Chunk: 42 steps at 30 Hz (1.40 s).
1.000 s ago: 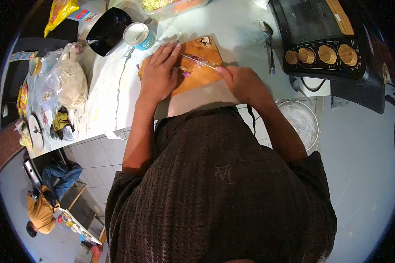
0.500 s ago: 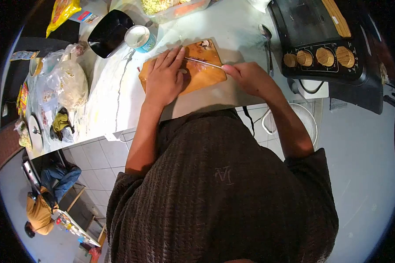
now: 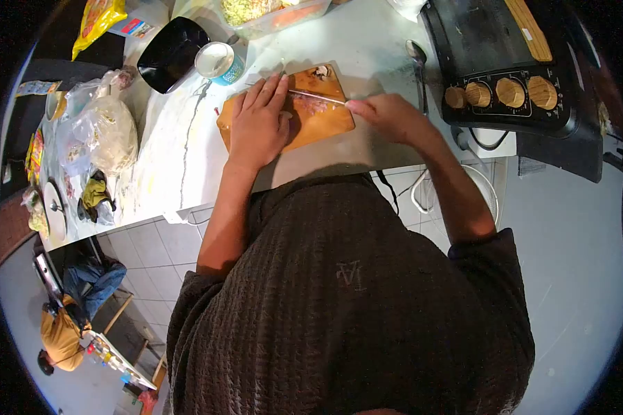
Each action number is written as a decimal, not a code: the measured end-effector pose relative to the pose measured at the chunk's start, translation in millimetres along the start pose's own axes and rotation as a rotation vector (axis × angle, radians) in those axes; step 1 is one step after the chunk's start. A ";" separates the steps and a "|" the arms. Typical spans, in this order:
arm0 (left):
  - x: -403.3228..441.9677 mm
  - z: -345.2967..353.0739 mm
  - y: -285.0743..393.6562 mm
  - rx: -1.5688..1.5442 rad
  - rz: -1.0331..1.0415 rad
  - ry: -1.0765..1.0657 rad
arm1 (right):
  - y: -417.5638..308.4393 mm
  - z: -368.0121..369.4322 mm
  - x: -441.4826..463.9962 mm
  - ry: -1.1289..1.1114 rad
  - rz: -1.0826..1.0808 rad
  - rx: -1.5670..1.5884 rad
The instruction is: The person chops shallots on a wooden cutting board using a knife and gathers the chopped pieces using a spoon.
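A wooden cutting board lies on the counter in front of me, with reddish-brown stains on its surface. My right hand grips a knife at the board's right edge. The thin blade points left across the board toward my left hand. That hand rests flat over the board's left part, fingers stretched forward and close together. Its fingertips are near the far end of the blade, and whatever lies beneath them is hidden. A small pale piece shows by the left thumb. At the far edge sits a whitish and dark scrap.
Behind the board stand a lidded tub, a black bowl and a clear food container. Plastic bags lie at left. A spoon and a black stove are at right. Another person sits at lower left.
The right hand and knife have shifted very slightly left. My left hand stays flat in the same place on the board.
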<state>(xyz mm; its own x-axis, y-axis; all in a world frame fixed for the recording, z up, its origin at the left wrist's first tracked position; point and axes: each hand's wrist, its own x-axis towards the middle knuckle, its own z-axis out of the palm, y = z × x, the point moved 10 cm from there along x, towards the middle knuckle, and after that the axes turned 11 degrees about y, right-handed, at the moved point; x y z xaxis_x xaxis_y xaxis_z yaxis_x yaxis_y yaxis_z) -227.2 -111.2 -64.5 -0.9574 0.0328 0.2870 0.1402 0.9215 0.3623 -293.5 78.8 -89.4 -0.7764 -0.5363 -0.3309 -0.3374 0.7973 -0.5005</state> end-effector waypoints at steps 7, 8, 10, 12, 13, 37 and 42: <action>5.6 0.4 0.3 0.030 0.003 0.025 | 1.1 -1.7 7.4 0.030 0.015 0.229; 3.8 -0.3 -0.2 0.000 -0.008 0.013 | 5.2 -5.0 7.5 -0.016 0.037 0.120; 2.9 2.7 -1.1 -0.029 -0.014 -0.003 | 13.7 0.1 9.1 -0.060 0.061 0.015; 2.6 2.5 0.6 0.033 -0.001 0.061 | 14.4 8.7 11.3 -0.001 0.041 0.142; 1.9 2.4 0.8 0.031 -0.001 0.061 | 13.1 7.3 7.8 -0.001 0.043 0.141; 3.4 -3.6 -6.9 -0.113 0.009 0.024 | 0.9 24.7 -11.3 0.099 0.129 0.212; -1.1 -0.2 -10.0 -0.124 0.003 -0.002 | -5.1 22.4 -25.1 0.113 0.162 0.146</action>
<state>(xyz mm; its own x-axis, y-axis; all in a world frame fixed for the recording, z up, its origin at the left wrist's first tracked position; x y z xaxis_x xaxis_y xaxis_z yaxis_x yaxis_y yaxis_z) -227.5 -120.6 -68.3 -0.9574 0.0365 0.2863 0.1730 0.8665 0.4682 -260.4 82.0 -96.4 -0.8714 -0.3642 -0.3287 -0.1297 0.8171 -0.5617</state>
